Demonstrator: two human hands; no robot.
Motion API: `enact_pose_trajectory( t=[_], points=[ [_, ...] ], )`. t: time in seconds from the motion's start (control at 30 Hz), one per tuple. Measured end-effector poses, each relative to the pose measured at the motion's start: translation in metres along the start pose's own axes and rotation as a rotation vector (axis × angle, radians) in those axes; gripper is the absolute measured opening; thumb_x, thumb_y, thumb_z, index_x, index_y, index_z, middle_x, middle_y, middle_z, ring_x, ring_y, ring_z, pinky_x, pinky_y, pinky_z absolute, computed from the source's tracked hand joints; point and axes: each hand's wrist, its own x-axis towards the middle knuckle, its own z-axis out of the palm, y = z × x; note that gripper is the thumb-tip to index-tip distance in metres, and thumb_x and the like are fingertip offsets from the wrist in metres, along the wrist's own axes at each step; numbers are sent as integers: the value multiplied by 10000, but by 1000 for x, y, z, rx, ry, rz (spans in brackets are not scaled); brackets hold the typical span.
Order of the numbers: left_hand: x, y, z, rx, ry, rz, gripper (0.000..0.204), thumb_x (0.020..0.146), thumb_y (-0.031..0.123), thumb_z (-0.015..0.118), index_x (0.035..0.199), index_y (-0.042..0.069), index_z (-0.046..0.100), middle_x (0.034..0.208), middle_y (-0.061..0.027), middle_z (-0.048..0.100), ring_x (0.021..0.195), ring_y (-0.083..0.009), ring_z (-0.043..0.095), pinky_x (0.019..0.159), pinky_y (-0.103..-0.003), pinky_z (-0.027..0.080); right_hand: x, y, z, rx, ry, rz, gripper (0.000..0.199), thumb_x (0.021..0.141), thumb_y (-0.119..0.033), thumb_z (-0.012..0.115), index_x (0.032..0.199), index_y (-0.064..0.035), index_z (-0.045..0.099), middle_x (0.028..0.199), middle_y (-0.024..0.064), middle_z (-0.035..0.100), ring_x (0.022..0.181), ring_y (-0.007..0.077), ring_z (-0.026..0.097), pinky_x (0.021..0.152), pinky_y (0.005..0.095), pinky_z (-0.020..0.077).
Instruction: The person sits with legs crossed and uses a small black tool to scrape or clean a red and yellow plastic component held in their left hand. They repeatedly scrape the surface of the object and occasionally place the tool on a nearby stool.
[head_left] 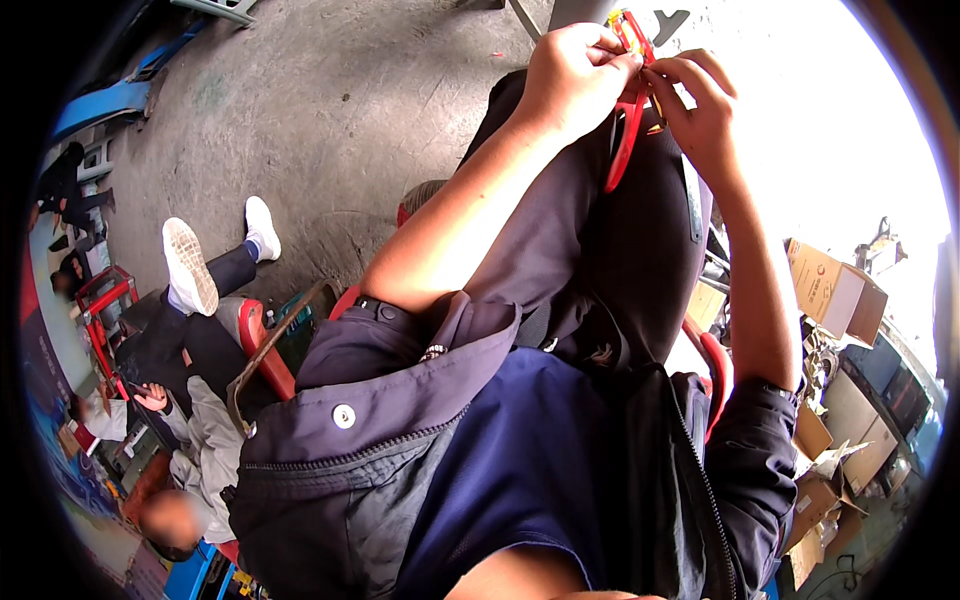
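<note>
Above my knees, at the top of the head view, both hands meet. My left hand (578, 82) is closed, its thumb and fingers pinching a small red and yellow piece (634, 34) that sticks up past the fingertips. Close against it, my right hand (704, 112) has its fingertips pressed together at the same spot; what lies between them is too small to make out. A curved red handle-like part (625, 148) hangs below the hands over my dark trousers. Whether it joins the upper piece is hidden by my fingers.
I sit in a chair with red armrests (716, 375). To the left a person in a grey top (205, 455) sits with legs stretched out, white shoes (190, 265) toward me. Cardboard boxes (822, 285) are piled on the right. A blue metal frame (105, 105) stands far left.
</note>
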Motion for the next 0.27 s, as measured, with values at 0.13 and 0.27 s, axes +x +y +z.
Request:
enact_pose_trajectory(
  t=[0.13,0.27],
  points=[
    [2,-4,-2,44,11,9,124,900,13,617,946,-99,589,792,-181,711,730,-211,729,643,-298,605,-1,2,-1,9,36,133,354,776,-61,792,1106,-57,664,833,36,599,751,148,558,630,271,460],
    [3,-6,-3,200,13,20,157,895,56,649,975,-73,608,814,-166,718,746,-223,730,647,-316,603,0,5,-8,26,28,423,568,763,-149,838,1273,-122,590,905,-5,591,799,143,533,692,269,449]
  ],
)
